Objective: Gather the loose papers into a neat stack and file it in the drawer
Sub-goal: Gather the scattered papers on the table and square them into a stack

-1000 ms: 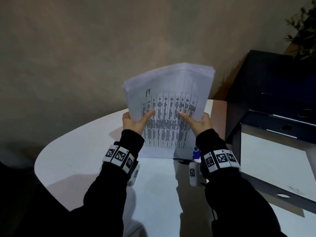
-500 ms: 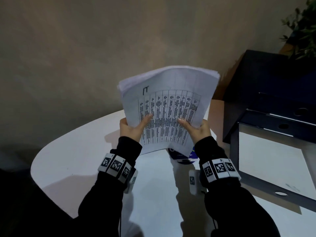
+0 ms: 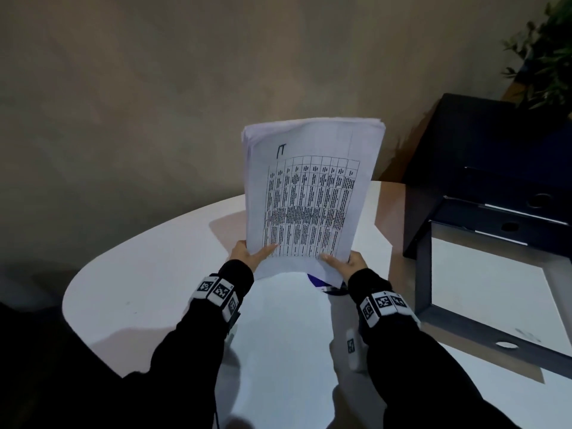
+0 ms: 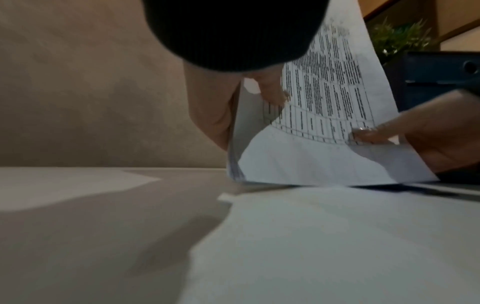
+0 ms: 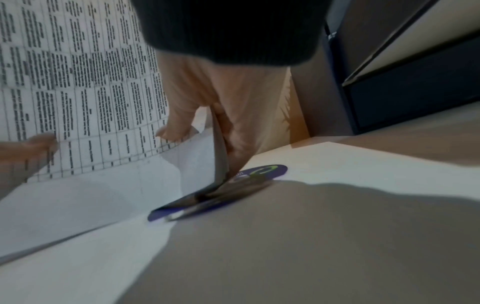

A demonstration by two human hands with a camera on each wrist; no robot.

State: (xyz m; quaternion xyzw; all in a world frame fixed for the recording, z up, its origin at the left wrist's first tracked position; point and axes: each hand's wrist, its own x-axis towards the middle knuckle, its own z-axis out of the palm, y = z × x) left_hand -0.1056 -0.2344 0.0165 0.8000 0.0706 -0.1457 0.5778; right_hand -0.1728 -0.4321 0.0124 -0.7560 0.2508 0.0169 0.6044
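A thick stack of white papers [image 3: 312, 193] stands upright on its lower edge on the white table [image 3: 154, 292], its front sheet printed with a table. My left hand [image 3: 247, 252] grips the stack's lower left corner, thumb on the front sheet. My right hand [image 3: 346, 264] grips the lower right corner the same way. In the left wrist view the stack [image 4: 324, 127] meets the tabletop and my left hand [image 4: 233, 102] wraps its edge. In the right wrist view my right hand [image 5: 221, 115] pinches the stack [image 5: 85, 102]. The dark drawer unit [image 3: 501, 193] stands at the right.
A round blue sticker or disc [image 5: 233, 189] lies on the table under the stack's right corner. An open dark frame [image 3: 483, 323] of the unit lies low at the right. A green plant [image 3: 548, 48] stands at the far right. A plain wall is behind.
The stack has been turned more upright and squared, and its lower edge has come down onto the table. Both hands have slid down to its bottom corners.
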